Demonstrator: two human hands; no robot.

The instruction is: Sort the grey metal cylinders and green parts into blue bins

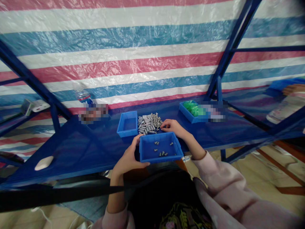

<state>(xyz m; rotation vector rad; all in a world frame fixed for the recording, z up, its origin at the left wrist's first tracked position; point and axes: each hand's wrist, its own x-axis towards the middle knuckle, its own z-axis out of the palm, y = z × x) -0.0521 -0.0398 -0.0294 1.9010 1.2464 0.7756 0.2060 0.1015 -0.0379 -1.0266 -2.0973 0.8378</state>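
Note:
My left hand (127, 156) grips the left end of a blue plastic bin (161, 139), thumb at the front corner and fingers round the back. Several small metal screws (163, 154) lie scattered on this bin's floor. Just behind it, a heap of silvery metal cylinders and screws (149, 122) rests on the blue tabletop. My right hand (173, 127) reaches over the bin's right side to the heap's right edge. Its thumb and forefinger are pinched together there; whatever they hold is too small to make out. Left of the heap sits a second blue bin (128, 124), with nothing visible inside.
A blue bin of green pieces (190, 109) stands at the back right, partly blurred. A bottle (84, 97) is at the back left, and a white computer mouse (44, 163) near the front left. Blue metal posts (220, 57) rise beside the table. Another person's hand (294, 89) shows far right.

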